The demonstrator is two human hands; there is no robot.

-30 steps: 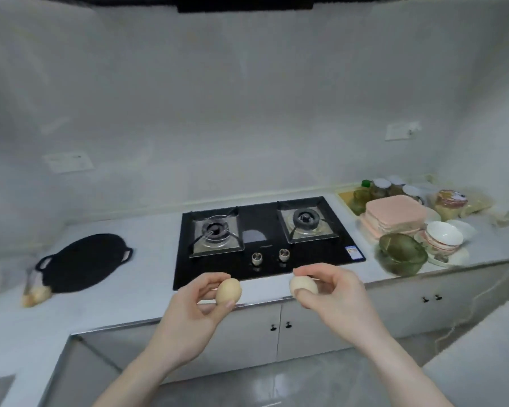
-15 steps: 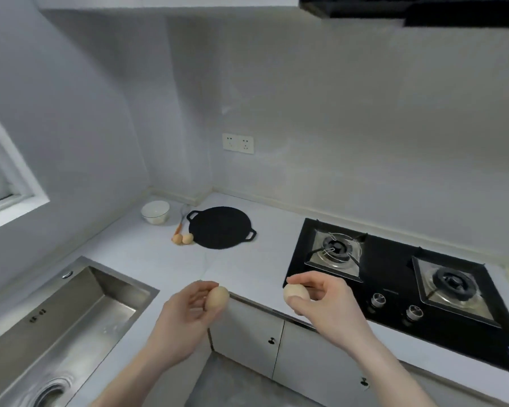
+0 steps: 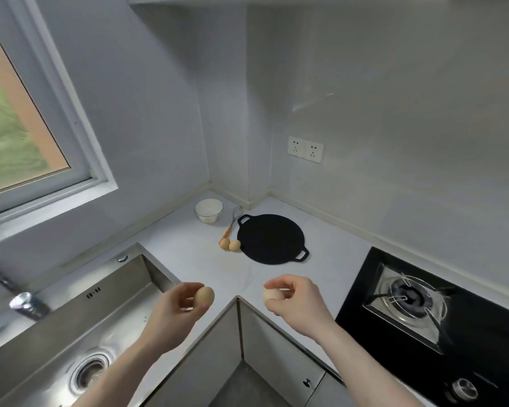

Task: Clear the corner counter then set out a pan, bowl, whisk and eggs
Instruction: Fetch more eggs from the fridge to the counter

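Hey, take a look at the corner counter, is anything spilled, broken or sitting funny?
Nothing stands out. The black pan lies flat, the bowl is upright, the whisk lies between them, and two eggs rest whole beside the pan. The left hand and right hand each hold an intact egg.

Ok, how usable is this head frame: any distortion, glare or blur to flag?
Head view: wide-angle bending curves the window frame and counter edges; soft, even daylight, faint shadows; glare on the sink and faucet; greenery outside blurred; the eggs in the left hand and right hand read slightly soft.
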